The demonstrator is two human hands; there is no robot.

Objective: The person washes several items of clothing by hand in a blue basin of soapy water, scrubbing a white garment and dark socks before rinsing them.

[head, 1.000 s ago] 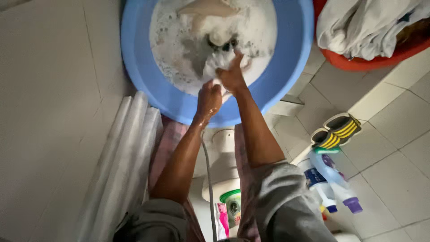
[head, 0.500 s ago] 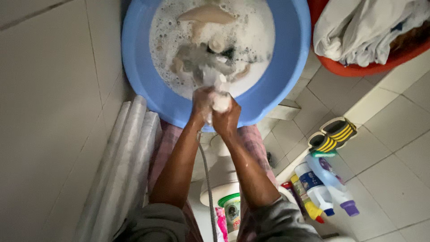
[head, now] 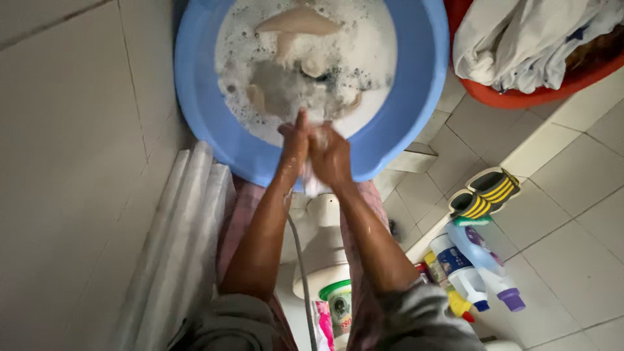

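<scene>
A pale wet cloth (head: 312, 177) is being pressed between two hands over the near rim of a round blue basin (head: 416, 78). The left hand (head: 294, 144) and the right hand (head: 331, 156) are being held palm to palm, fingers closed around the cloth, so that a small bunch of it is being squeezed out below the wrists, just above the basin's edge. The grip appears to be kept there so that runoff is being caught by the basin rather than the tiled floor (head: 585, 247).

Inside the basin, soapy water (head: 364, 45) is being covered by foam, and more pale laundry (head: 296, 23) is being left to soak at the far side, well apart from the hands. A red tub (head: 520, 97), heaped with light-coloured clothes (head: 520, 45), is being kept just beside the basin on the right. Near the right knee, several detergent bottles (head: 468, 260) are being stood together, and a pair of black sandals with yellow stripes (head: 484, 195) is being left next to them. A rolled translucent sheet (head: 175, 247) is being laid along the wall on the left.
</scene>
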